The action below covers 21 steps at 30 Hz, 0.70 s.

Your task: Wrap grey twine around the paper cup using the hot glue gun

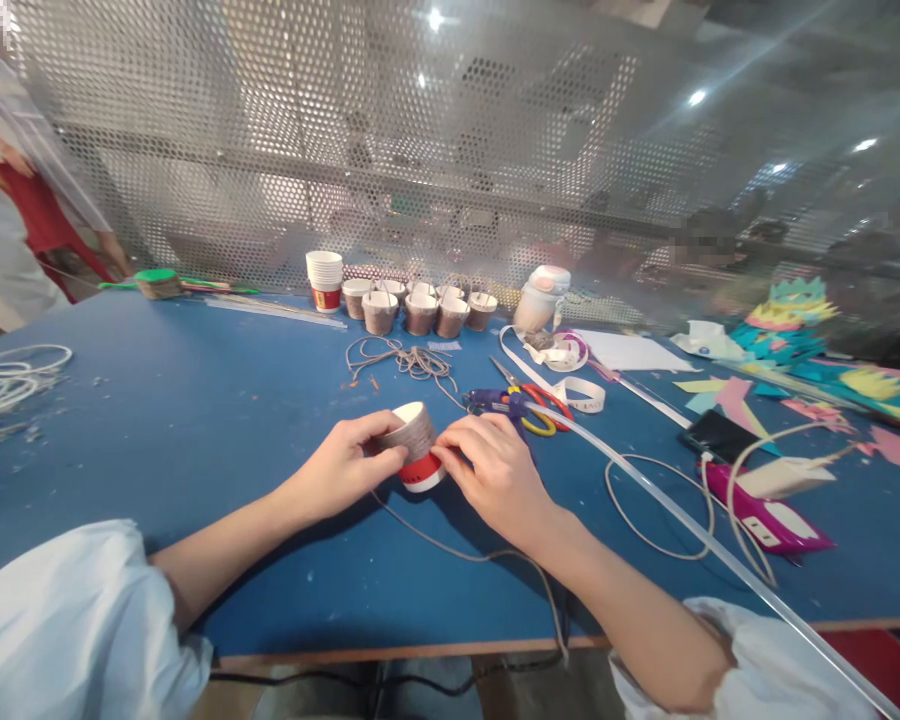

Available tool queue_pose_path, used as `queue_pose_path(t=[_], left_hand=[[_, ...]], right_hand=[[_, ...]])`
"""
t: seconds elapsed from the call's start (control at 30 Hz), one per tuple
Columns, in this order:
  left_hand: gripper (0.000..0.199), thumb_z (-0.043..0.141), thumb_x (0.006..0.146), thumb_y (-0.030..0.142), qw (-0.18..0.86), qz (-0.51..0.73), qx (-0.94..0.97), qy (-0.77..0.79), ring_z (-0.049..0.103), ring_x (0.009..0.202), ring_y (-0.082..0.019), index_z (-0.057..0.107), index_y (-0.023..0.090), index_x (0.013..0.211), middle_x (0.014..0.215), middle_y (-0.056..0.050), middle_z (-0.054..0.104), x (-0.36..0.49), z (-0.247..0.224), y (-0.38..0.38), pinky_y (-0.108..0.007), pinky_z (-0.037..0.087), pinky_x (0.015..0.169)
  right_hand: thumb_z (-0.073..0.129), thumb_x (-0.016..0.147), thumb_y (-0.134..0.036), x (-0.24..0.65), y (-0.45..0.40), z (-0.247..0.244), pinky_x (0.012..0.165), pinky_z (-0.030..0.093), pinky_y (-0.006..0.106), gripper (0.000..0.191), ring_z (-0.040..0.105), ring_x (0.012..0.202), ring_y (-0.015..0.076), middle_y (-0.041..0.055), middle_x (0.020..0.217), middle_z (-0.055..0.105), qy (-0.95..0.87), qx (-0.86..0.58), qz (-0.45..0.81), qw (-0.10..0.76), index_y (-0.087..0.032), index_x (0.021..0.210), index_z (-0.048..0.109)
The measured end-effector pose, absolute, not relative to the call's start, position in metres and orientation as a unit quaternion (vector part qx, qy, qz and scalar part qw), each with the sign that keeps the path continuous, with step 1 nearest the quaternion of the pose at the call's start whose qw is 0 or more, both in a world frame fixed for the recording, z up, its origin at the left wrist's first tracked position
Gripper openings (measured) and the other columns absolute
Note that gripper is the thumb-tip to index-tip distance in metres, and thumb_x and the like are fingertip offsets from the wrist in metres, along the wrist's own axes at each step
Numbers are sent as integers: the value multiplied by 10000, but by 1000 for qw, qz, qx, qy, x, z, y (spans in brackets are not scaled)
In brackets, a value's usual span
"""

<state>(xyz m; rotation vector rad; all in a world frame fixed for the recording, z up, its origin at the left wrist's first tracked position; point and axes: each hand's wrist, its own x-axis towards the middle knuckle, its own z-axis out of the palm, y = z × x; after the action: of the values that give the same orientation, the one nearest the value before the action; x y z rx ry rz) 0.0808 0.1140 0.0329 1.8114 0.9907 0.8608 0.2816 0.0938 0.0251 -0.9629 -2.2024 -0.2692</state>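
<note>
Left fingers [385, 463] hold a cup [420, 440] right fingers [471, 440] touch

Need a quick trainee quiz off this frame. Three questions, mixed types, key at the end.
1. Multiple choice: on the paper cup held in the left hand, where is the cord wound?
A) Around the base only
B) Around the upper part, above the red band
C) Inside the cup only

2. True or false: from the wearer's viewpoint, the stack of paper cups stands left of the cord-wrapped cups.

3. Short answer: which dark-blue tool lies on the table just beyond the right hand?

Key
1. B
2. True
3. The glue gun
</note>
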Motion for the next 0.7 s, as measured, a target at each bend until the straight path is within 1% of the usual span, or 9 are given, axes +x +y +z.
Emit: queue_pose_path(t=[0.1,0.2,0.37,0.47,0.57,0.7], left_hand=[[115,543,738,246,470,355,712,383,508,639,-126,600,148,721,657,18,551,79,34,117,-229,422,617],[117,567,722,258,503,361,691,373,527,598,-126,587,147,692,642,9,560,80,34,119,-244,451,597],[54,561,701,198,527,369,674,364,560,573,-116,579,149,714,709,0,598,82,33,119,-257,481,599],[39,550,674,169,525,366,672,372,579,593,-123,573,151,699,684,9,592,83,33,119,-262,482,624],[91,559,685,185,528,354,672,380,589,635,-134,596,140,755,718,-7,619,83,33,118,-271,484,653],[195,593,740,271,519,341,689,374,584,667,-143,624,127,866,785,-31,646,84,32,117,-273,481,659]], right_hand=[[500,937,-152,284,97,24,740,409,343,120,606,744,160,30,790,669,-840,-384,-109,366,-184,832,547],[494,935,-162,287,99,24,742,431,335,115,597,775,167,38,814,656,-821,-410,-78,390,-193,843,556],[532,910,-183,289,98,24,743,457,328,51,597,801,169,45,860,644,-815,-407,-34,410,-196,883,574],[567,889,-181,287,96,23,743,460,328,21,607,810,172,48,871,652,-821,-397,-38,408,-187,894,586],[579,883,-181,286,95,22,742,460,328,20,614,801,169,45,861,660,-823,-393,-46,408,-188,894,594],[558,891,-170,284,94,22,743,452,331,59,625,789,167,39,832,667,-829,-383,-58,404,-194,853,596]])
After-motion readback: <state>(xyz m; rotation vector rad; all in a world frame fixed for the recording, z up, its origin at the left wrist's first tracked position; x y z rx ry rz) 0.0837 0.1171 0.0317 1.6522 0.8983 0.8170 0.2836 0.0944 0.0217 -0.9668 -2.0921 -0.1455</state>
